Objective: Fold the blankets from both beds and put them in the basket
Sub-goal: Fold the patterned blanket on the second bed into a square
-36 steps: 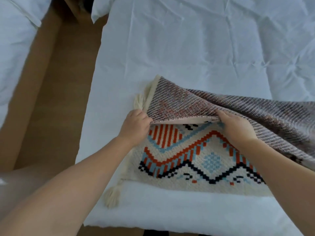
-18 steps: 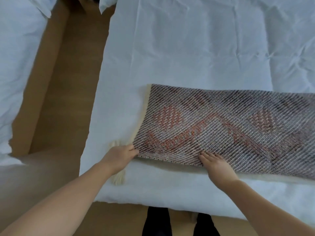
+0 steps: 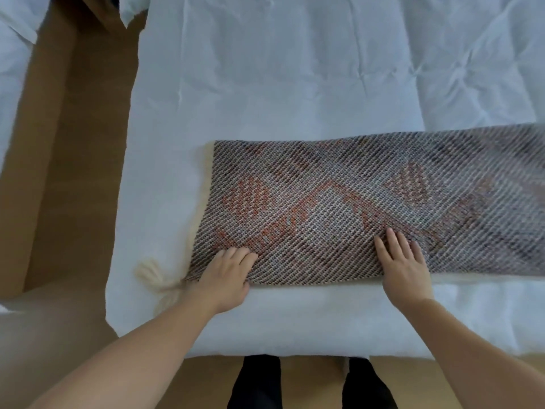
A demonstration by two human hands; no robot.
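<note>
At the far left, the white bedding of a second bed [image 3: 11,84] is showing, with a strip of brown wooden floor [image 3: 73,149] lying between it and the nearer bed [image 3: 295,69], whose wrinkled white sheet is filling most of the view. A cream tassel [image 3: 156,276] is trailing off the near left corner of the woven blanket [image 3: 339,196], which is lying folded lengthwise across the bed near its front edge, muted reverse side up, running out of view to the right. The left hand [image 3: 224,276] is resting on that near left corner, fingers lying slightly bent on top of the weave and gripping nothing visible; its thumb is hidden. The right hand [image 3: 404,264] is pressing flat on the blanket's near edge, fingers straight and spread. Dark trouser legs [image 3: 256,382] are standing below the bed's edge.
</note>
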